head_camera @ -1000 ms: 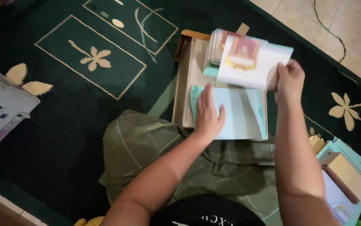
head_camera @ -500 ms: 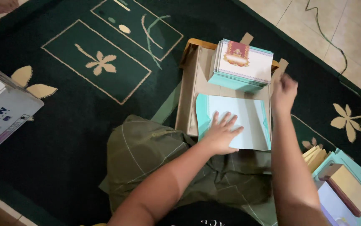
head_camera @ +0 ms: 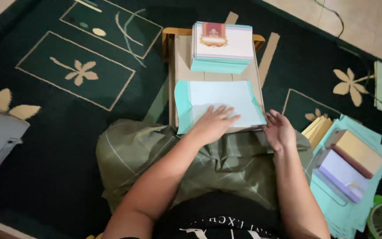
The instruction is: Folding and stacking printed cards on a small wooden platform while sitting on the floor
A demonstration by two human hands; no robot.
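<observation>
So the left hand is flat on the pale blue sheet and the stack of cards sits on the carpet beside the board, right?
Not quite. The left hand does lie flat on the pale blue paper sheet, but the stack of white decorated cards sits on the tan wooden board, not the carpet, as the head view shows.

The carpet (head_camera: pixel 67 146) is deep green with cream line rectangles, pale flower shapes and tan leaves near its left edge. On the plain tan cardboard board (head_camera: pixel 182 57) sits a mint-teal envelope (head_camera: pixel 219 104) with a whiter, pale blue-white face, under the left hand (head_camera: pixel 213 124). At the board's far edge there's a stack of cards (head_camera: pixel 222 44), white on top with a red and gold emblem, teal along the sides. The lap cloth (head_camera: pixel 146 155) is olive green with thin pale check lines. Near the carpet's right edge: more teal envelopes (head_camera: pixel 346 212), a tan block (head_camera: pixel 359 150), a lavender block (head_camera: pixel 341 175), and yellowish sheets (head_camera: pixel 317 128). The shirt (head_camera: pixel 217 221) is black with white lettering.
</observation>
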